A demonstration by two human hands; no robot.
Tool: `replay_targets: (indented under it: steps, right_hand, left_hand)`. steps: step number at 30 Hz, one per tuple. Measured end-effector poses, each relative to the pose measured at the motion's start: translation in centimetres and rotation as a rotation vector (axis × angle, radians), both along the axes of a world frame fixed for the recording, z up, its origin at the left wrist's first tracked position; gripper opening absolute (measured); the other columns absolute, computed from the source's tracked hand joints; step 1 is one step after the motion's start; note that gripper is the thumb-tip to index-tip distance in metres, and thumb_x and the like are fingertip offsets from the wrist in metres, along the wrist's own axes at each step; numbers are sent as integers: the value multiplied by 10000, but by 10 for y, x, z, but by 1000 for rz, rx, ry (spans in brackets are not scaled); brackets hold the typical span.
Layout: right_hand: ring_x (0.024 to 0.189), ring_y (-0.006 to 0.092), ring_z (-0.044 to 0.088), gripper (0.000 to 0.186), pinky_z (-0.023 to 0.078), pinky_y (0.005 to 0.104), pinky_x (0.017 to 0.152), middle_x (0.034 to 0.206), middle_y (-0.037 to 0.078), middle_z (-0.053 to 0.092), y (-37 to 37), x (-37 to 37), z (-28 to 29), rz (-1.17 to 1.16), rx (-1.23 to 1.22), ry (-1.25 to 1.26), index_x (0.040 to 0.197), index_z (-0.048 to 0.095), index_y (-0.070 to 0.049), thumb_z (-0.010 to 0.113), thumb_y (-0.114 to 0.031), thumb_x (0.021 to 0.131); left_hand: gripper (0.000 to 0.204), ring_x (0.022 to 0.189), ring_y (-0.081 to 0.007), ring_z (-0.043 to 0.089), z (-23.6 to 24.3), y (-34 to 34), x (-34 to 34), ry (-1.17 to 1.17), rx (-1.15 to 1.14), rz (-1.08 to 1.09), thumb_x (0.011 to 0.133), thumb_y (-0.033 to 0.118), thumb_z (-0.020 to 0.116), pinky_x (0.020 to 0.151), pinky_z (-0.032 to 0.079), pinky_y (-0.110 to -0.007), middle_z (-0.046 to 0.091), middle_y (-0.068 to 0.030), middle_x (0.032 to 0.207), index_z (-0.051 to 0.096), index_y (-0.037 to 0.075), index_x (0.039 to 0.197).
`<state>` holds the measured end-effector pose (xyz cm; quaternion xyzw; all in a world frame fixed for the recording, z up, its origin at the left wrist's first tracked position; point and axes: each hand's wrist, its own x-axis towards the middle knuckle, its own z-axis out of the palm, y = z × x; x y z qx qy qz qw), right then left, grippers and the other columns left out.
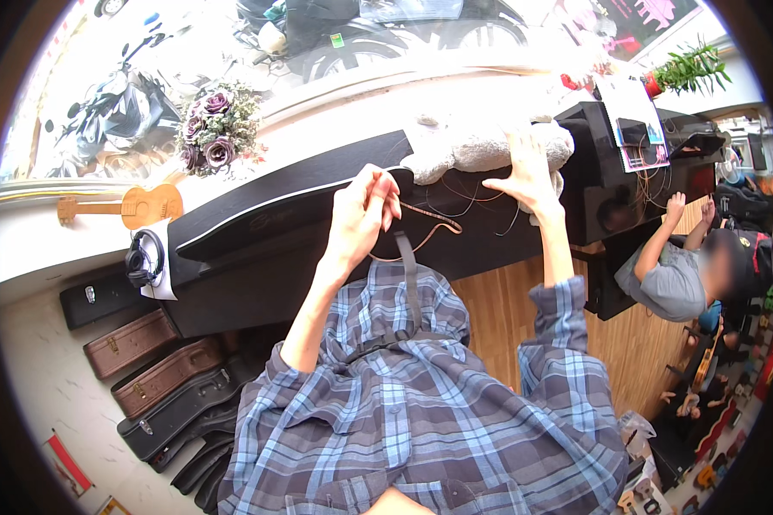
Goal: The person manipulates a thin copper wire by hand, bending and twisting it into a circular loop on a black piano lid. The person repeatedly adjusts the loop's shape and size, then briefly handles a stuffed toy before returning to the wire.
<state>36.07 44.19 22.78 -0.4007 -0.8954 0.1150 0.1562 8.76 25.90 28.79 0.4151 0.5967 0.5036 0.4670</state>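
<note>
My left hand [361, 210] is closed, fingertips pinched together, in front of the long black cabinet [318, 193]. A thin copper-coloured cord [447, 225] loops out from its fingers to the right and bends back below. To the right, my right hand [531, 176] has its fingers spread, with the thumb pointing left. Its fingers reach over a fluffy light-grey plush toy [477, 150] lying on the black furniture; whether they press on it I cannot tell. Thin loose wires [468, 202] curl beside the right thumb. A dark strap [406, 270] hangs down my plaid shirt below the left hand.
Headphones [145, 257] and a small wooden guitar [129, 207] are at the left, near a bouquet [219, 129]. Instrument cases [167, 373] stand lower left. A person in a grey shirt [668, 279] is at the right, near a spiral-bound booklet [631, 124] and a potted plant [691, 69].
</note>
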Motion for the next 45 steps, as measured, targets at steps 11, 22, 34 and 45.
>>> replay_targets:
  steps: [11,22,34,45]
  right_hand:
    - [1365,421,516,955,407,519,1164,1442,254,560,50,-12,-39,-46,-80,-18,1463,520,-43,926,-385,668]
    - [1399,431,469,1030,374,528,1187,1480,262,511,76,9,-25,-236,-235,286,1482,488,-40,954,-314,606]
    - [1437,439,414,1098,338,535,1213,1524,257,460,90,20,-13,-296,-368,492,1502,458,-48,978,-235,552]
    - [1406,423,427,998,348,496,1222,1443,219,512,25,-15,-51,20,-172,-151,1484,476,-46,961,-228,631]
  left_hand:
    - [224,527,-119,621,-59,70,-12,-230,-9,-19,1126,183,505,504,482,-254,699,-138,727,567,-20,1055]
    - [241,636,-148,645,-93,94,-18,-422,-70,19,1093,262,591,635,539,-304,695,-145,848,518,32,1081]
    - [172,654,-205,705,-211,174,-16,-534,-193,163,1084,177,542,610,593,-338,715,-203,882,435,49,1129]
    - [213,867,-202,706,-201,171,-70,150,-81,13,1042,164,626,810,572,-358,727,-158,1048,545,28,1185]
